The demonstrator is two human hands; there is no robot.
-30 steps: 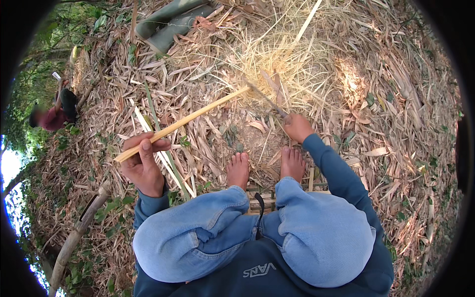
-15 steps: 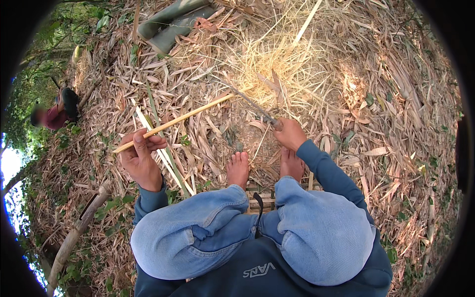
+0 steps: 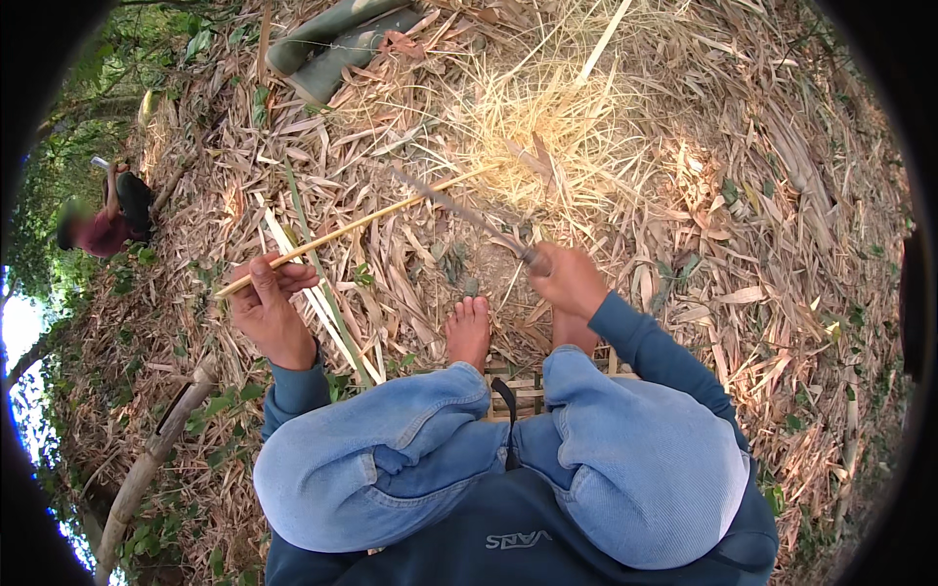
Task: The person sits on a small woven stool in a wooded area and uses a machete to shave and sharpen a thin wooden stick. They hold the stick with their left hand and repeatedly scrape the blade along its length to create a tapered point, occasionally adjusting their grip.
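My left hand [image 3: 274,317] pinches the near end of a thin, pale yellow bamboo strip [image 3: 357,226] between thumb and fingers. The strip slants up to the right, its far end reaching a heap of fine yellow shavings [image 3: 552,132]. A long, narrow-bladed knife [image 3: 457,209] is gripped by its handle in my right hand [image 3: 572,281], in front of my feet. Its blade points up and to the left and crosses the strip's far half. Whether the edge touches the strip I cannot tell.
Longer split strips [image 3: 322,293], pale and green, lie beside my left hand. Dark green rubber boots [image 3: 342,54] rest at the far left. Dry bamboo leaves cover the ground. A log [image 3: 151,454] lies lower left; another person [image 3: 107,225] sits beyond at the left.
My right hand has drawn slightly left and nearer to me, and the knife's blade tip has swung left across the strip. My left hand and the strip have shifted slightly left.
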